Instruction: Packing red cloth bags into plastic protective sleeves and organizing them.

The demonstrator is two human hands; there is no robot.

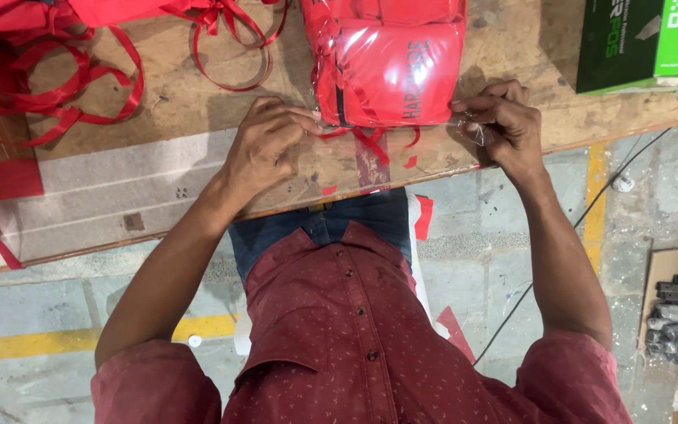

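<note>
Red pack (392,67), wrapped in clear film, is shown at the near edge of the wooden table (198,102). The film's left corner is pinched by the left hand (264,149), its right corner by the right hand (504,126), both closed on it. The pack is judged soft and light, the film slippery; corners offer the best hold. Red ribbons (56,78) lie at the far left.

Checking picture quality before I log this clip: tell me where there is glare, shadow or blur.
Head view: white glare streaks the clear plastic bag over the red item; the left hand and right hand pinch its near edge and throw soft shadows on the wooden table; focus is sharp throughout, with wide-angle stretching at the shirt.
</note>
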